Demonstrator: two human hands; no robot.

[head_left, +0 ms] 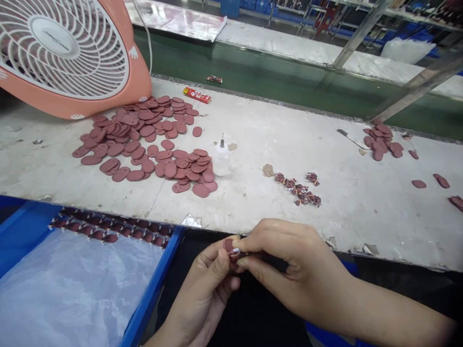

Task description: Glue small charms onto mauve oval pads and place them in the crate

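Note:
Just off the table's front edge, my left hand (206, 289) is closed, pinching a small reddish-brown oval piece (228, 245) between thumb and fingers. My right hand (285, 260) meets it from the right, thumb and forefinger closed on the piece's right side. Something whitish and small shows on the piece between the fingertips; its kind is too small to tell. Beyond my hands lie several little figurine-like parts (302, 193), dark red with pale bits. A large heap of flat reddish-brown ovals (133, 127) spreads over the table's left part.
A clear bottle with a needle tip (221, 159) stands by the heap. An orange fan (141, 77) is at the upper left, a red-yellow packet (197, 95) near it. Finished-looking pieces line a blue tray (152, 284) at lower left. Another oval pile (383, 140) lies right, before the green belt (275, 72).

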